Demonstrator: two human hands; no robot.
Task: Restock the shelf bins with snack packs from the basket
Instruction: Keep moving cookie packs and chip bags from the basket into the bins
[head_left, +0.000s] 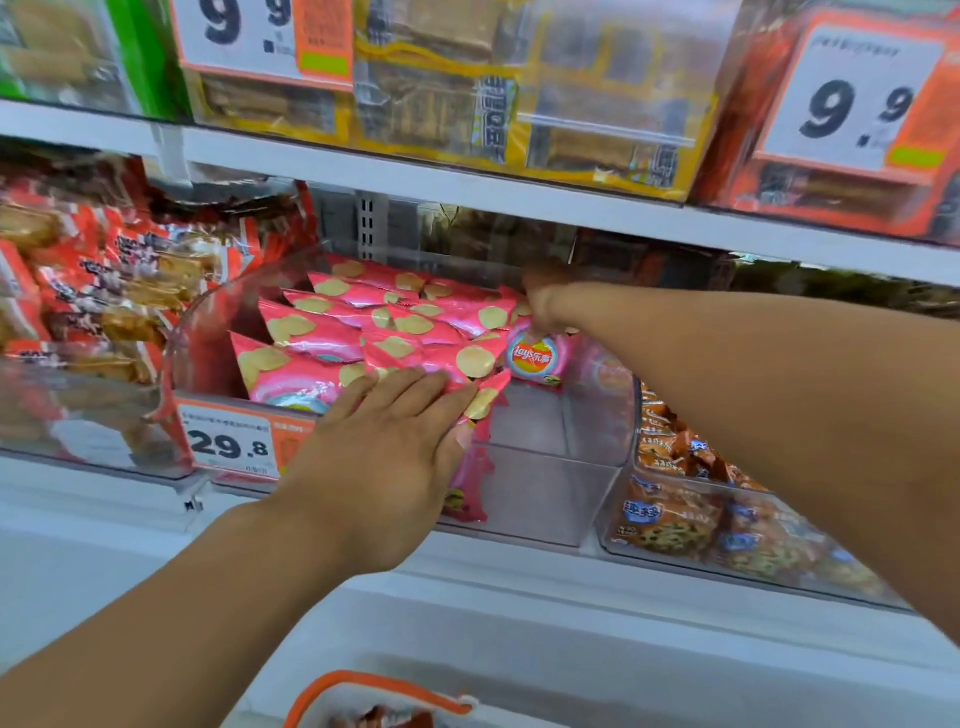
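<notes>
Setting: shop shelving seen from head height, looking forward and down.
Centre bin (545, 483): clear plastic, on the middle shelf, left part heaped with pink crisp packs (363, 332), right front part bare.
Left hand (384, 452): laid flat with straight fingers on the front of the pink heap, pressing it; thumb just beside a pack hanging down at the bin's front; nothing gripped.
Right hand (545, 301): reached deep into the bin at the back right, blurred; fingertips pointing down onto the top edge of an upright pink pack (535, 358) with a round logo; appears to pinch it, though blur leaves the hold uncertain.
Price tag (234, 441): on the bin front at left, reads 29.8.
Left neighbour bin (93, 312): red and white snack packs.
Right neighbour bin (691, 499): orange snack packs.
Upper shelf (467, 182): clear bins of yellow and red packs, tags reading 9.9.
Basket (374, 696): orange handle at the bottom edge, below the shelf, red packs just visible inside.
</notes>
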